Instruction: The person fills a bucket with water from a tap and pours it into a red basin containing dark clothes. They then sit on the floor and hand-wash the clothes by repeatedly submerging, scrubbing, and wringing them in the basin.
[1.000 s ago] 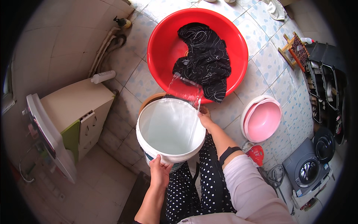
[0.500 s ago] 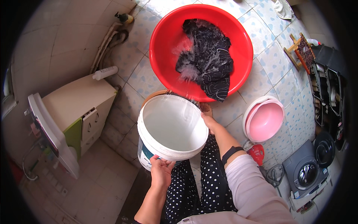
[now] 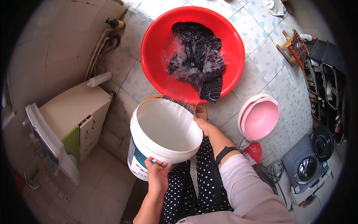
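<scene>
The white bucket (image 3: 156, 147) is tipping further toward the red basin (image 3: 154, 52) than a moment ago, and the splash is spreading wider across the dark patterned cloth (image 3: 195, 48) lying inside, on the far side of the scene. The left hand (image 3: 157, 177) is gripping the bucket's near rim from below, while the right hand (image 3: 201, 125) is clasping its right side, fingertips partly hidden from me. Water (image 3: 182, 87) is streaming over the far lip, so the pouring is probably nearing its end.
</scene>
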Motion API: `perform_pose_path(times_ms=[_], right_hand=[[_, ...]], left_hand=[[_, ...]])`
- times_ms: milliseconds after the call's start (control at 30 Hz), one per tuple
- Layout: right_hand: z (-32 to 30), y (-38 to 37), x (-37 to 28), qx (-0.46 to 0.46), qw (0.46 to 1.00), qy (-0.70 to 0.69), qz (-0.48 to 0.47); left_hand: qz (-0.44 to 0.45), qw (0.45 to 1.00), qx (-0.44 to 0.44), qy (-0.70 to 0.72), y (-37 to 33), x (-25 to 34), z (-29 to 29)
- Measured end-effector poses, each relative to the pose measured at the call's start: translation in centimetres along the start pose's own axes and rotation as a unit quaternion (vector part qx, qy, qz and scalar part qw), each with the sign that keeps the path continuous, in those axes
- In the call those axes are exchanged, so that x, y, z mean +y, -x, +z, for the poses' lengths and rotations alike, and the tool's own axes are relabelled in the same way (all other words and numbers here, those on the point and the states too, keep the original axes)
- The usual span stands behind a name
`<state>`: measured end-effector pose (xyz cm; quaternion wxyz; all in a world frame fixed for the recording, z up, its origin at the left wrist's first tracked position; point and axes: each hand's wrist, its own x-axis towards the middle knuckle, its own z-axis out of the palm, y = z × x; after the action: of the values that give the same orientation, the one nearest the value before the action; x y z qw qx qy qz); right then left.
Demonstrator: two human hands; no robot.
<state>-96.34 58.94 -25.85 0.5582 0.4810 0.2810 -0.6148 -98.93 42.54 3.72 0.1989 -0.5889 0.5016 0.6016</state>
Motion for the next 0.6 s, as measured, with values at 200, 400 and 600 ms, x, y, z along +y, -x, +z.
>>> perform_pose_path(times_ms=[200,400,600], right_hand=[[0.0,-0.9,0.6,-0.036,0.999,0.013,0.027],[-0.7,-1.4,1.6,-0.052,0.998,-0.001,0.03],[-1.2,-0.3,0.9,-0.061,0.998,-0.003,0.015]], left_hand=[[0.011,0.999,-0.042,-0.025,1.4,1.1,1.1],[0.012,0.998,-0.05,-0.048,2.0,1.9,1.9],[0.031,0.995,-0.075,-0.061,2.7,2.1,3.7]])
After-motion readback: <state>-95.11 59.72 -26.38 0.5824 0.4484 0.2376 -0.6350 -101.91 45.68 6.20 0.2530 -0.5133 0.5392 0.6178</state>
